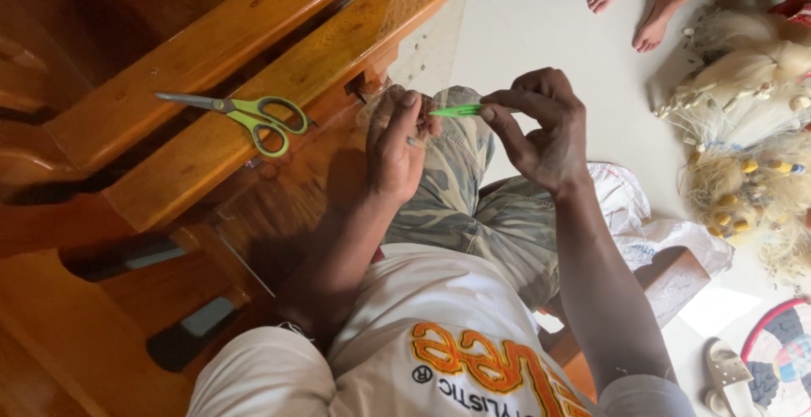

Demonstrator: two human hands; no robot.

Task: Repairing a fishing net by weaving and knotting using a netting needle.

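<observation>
- Scissors (253,115) with green handles lay on the polished wooden bench (321,62), apart from both hands.
- A pale, heaped net (743,130) with yellow floats sat on the floor (541,20); someone's bare feet (629,3) stood beyond.
- The right hand (545,130) pinched a slim green needle (456,110).
- The left hand (397,147) gripped fine, clear mesh (422,54) against the knee, touching the needle's tip.

Another person's bare feet (629,3) are cut off at the top edge.
</observation>
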